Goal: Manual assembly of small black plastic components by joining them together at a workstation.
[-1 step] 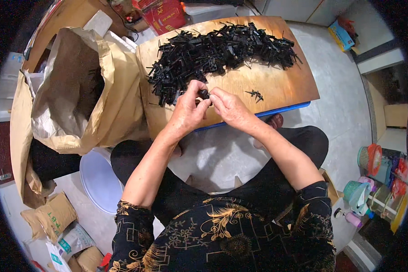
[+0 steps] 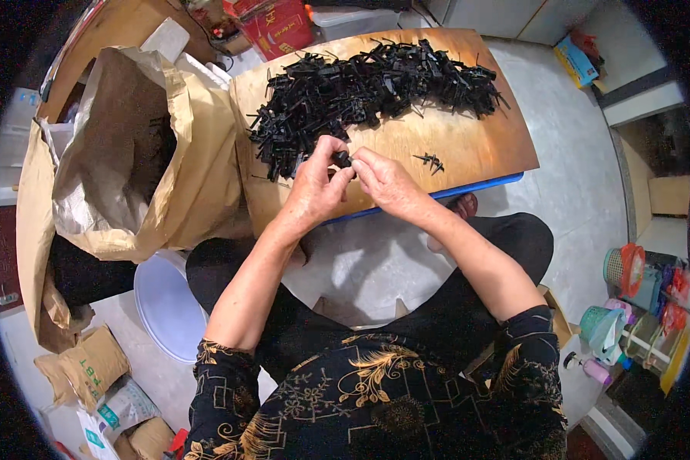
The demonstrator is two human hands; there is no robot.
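Over the near edge of a wooden board [image 2: 479,142], a small black plastic part [image 2: 341,159] is held between my two hands. Thumb and fingers of my left hand [image 2: 316,182] are closed around it. From the other side, my right hand [image 2: 387,182] pinches at the same part with its fingertips. Most of the part is hidden by the fingers, so its exact kind does not show. Just beyond my hands spreads a heap of black plastic parts [image 2: 368,88] with thin stems. A small branched black piece [image 2: 431,162] lies apart, to the right of my right hand.
A large open brown paper sack [image 2: 199,153] stands against the board's left side. Below it on the floor is a white basin [image 2: 169,307]. Stuffed paper bags [image 2: 92,364] lie at lower left. A red box [image 2: 276,31] sits behind the board; colourful baskets [image 2: 625,268] stand far right.
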